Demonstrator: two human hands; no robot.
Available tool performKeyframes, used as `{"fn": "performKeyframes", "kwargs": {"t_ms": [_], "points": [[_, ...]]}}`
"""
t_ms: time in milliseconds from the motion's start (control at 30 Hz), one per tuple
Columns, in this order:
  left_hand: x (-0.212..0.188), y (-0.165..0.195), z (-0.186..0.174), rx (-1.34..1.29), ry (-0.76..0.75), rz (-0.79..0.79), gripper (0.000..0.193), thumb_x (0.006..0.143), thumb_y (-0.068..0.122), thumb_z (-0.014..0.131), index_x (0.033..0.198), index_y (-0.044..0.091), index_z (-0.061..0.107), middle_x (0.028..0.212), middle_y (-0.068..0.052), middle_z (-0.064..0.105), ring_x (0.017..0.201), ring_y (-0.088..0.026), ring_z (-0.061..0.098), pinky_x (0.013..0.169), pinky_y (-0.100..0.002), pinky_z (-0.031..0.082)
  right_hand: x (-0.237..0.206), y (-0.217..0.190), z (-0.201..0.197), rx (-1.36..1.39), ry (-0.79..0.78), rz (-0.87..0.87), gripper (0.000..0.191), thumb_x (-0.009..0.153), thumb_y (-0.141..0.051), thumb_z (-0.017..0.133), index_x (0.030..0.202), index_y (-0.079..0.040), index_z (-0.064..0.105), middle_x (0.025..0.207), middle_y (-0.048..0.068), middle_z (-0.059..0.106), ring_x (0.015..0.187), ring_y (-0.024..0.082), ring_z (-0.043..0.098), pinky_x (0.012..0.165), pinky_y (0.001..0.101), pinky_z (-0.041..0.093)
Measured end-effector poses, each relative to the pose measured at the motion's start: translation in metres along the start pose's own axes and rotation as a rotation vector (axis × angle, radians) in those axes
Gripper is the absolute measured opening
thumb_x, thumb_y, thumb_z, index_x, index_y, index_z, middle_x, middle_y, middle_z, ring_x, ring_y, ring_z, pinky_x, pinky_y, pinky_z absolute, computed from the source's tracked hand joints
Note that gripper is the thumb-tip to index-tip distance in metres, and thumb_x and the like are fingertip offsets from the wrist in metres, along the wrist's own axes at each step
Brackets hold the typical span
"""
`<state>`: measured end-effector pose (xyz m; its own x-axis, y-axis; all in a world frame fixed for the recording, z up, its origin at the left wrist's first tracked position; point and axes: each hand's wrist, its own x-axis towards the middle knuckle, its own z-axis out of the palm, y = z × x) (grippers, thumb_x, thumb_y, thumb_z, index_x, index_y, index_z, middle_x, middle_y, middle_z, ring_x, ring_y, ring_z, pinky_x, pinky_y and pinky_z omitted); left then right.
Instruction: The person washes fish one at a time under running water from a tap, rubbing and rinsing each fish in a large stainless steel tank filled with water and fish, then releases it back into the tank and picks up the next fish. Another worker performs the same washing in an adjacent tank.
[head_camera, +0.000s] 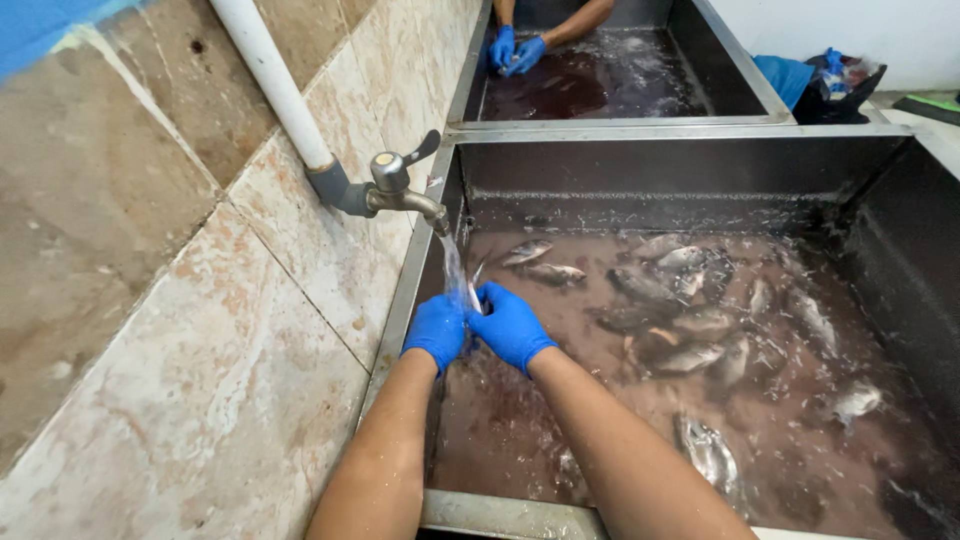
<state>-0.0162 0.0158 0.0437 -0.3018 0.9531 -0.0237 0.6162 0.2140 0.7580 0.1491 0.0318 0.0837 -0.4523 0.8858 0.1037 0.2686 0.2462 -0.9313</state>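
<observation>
Both gloved hands meet under the running tap (405, 192): the left hand (437, 331) and right hand (511, 324) close their grip around a small fish (473, 291), its tail poking up between the fingers into the stream. To rinse well, keep the fish directly under the water, turn it slowly, and hold firmly since it looks slippery. More fish (690, 355) lie in the murky steel sink (640, 160) to the right of the grip.

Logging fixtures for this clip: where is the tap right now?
In the head view, the metal tap juts from the tiled wall at upper left, running water onto both gloved hands, left hand, right hand.
</observation>
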Motion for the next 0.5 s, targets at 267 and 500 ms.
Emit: {"fn": "performKeyframes", "kwargs": {"t_ms": [267, 500], "points": [[-0.006, 0.006, 0.004, -0.302, -0.076, 0.126, 0.027, 0.096, 0.020, 0.049, 0.094, -0.002, 0.064, 0.084, -0.022, 0.070, 0.076, -0.031, 0.072, 0.067, -0.048, 0.060, 0.008, 0.012, -0.011, 0.033, 0.230, -0.105, 0.017, 0.097, -0.018, 0.065, 0.103, -0.002, 0.068, 0.080, 0.011, 0.069, 0.072, 0.014, 0.058, 0.070, 0.0341, 0.052], [-0.023, 0.026, -0.020, -0.439, 0.239, 0.432, 0.027, 0.096, 0.015, 0.045, 0.113, 0.002, 0.063, 0.096, -0.013, 0.070, 0.088, -0.019, 0.066, 0.080, -0.036, 0.053, 0.011, 0.004, 0.000, 0.294, 0.125, -0.128, 0.017, 0.101, -0.017, 0.064, 0.102, -0.001, 0.069, 0.079, 0.003, 0.065, 0.072, 0.008, 0.056, 0.067, 0.0291, 0.051]]}}
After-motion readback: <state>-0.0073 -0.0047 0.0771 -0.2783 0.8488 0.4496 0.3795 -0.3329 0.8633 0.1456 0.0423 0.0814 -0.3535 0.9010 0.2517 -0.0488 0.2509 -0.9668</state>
